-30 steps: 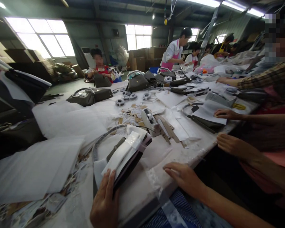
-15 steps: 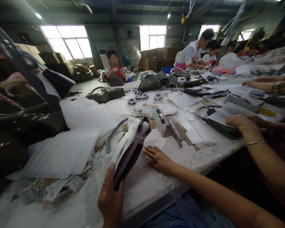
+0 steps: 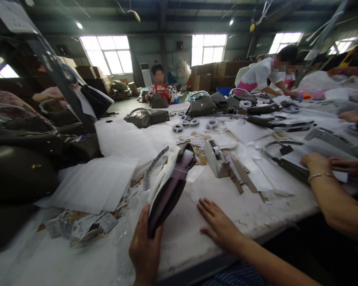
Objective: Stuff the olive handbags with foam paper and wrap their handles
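A dark handbag with white foam sheet along one side and a wrapped handle stands tilted on the table in front of me. My left hand grips its near end, thumb on one side and fingers on the other. To the right of the bag, my right hand lies palm down on the white tabletop, fingers stretched out and holding nothing. Beyond the right hand stands a grey tape dispenser, apart from it.
White foam sheets lie to the left, with a heap of tags before them. Brown strips are beside the dispenser. On the right, a co-worker's hands work on another bag. Dark bags are piled far left.
The view has swung left, so things appear shifted right. My right hand has drawn slightly nearer to me across the table. My left hand keeps its hold on the handbag.
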